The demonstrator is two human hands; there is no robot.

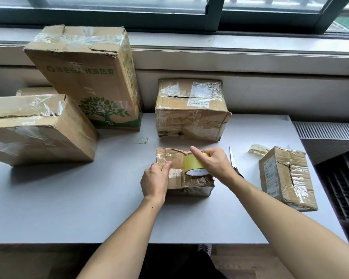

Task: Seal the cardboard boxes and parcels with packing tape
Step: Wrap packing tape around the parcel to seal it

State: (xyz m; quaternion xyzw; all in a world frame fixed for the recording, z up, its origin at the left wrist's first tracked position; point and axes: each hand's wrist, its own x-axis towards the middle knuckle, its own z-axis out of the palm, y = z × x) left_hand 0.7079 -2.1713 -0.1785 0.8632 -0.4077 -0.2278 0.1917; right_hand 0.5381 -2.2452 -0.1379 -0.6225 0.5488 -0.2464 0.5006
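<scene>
Left hand (154, 181) thumb-presses the small crumpled brown cardboard box (189, 183), other fingers hidden; right hand (214, 164) grips the yellowish packing-tape roll (192, 166), best pulled taut away from that thumb.

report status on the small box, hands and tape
Left hand grips left edge of small box. Right hand holds tape roll on its top. Scissors lie right of it, nothing blocking.

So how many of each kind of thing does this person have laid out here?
Cardboard boxes: 6 (one mostly hidden behind the left one)
Tape roll: 1
Scissors: 1
Loose tape scraps: 2
Total: 10
</scene>
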